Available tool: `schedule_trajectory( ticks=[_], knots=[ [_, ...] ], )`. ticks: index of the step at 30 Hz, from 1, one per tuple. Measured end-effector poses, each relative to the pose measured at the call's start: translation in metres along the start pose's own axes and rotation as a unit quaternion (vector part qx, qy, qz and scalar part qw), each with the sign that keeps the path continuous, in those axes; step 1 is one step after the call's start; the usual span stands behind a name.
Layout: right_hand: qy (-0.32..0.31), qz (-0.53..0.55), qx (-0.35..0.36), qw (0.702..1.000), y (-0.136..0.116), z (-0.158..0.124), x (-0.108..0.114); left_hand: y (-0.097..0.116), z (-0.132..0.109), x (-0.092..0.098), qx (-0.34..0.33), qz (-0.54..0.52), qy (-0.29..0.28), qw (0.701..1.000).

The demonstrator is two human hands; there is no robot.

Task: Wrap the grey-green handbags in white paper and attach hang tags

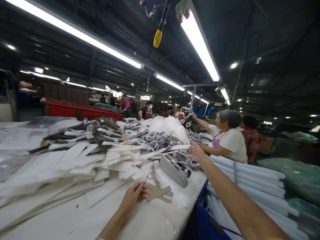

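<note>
My left hand (135, 194) rests on the white table, its fingers curled onto the end of several crossed tan strips (158, 191). Stretched far forward, my right hand (196, 151) hovers with fingers apart over a heap of grey-and-white cut pieces (160, 140) and holds nothing. A grey tape dispenser (174, 170) lies between the two hands. Stacks of flat white cut pieces (82, 163) spread across the table (150, 220) to the left.
A person in a white shirt and pink apron (228, 136) works across the table at right. White rolled bundles (250, 180) fill a blue bin (207, 223) beside the table edge. Other workers stand far back. A yellow tool (157, 38) hangs overhead.
</note>
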State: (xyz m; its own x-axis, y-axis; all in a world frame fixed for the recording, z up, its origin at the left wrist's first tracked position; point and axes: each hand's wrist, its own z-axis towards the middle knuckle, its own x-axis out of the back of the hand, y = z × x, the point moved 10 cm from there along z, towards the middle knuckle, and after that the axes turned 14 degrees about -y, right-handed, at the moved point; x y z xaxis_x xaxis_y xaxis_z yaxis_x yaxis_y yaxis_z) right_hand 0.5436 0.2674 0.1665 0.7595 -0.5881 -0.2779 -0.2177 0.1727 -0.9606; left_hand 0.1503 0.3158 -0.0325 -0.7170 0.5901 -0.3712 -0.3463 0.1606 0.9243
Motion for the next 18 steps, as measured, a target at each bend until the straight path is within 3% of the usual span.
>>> schedule_trajectory(
  ticks=[9, 18],
  knots=[
    [0.033, -0.036, 0.017, 0.999, -0.026, 0.005, 0.035, 0.000, 0.001, 0.001, 0.008, -0.007, 0.002, 1.000],
    [0.056, -0.067, 0.000, 0.996, -0.017, 0.015, 0.050, -0.004, 0.004, 0.004, 0.017, -0.015, 0.001, 1.000]
  ],
)
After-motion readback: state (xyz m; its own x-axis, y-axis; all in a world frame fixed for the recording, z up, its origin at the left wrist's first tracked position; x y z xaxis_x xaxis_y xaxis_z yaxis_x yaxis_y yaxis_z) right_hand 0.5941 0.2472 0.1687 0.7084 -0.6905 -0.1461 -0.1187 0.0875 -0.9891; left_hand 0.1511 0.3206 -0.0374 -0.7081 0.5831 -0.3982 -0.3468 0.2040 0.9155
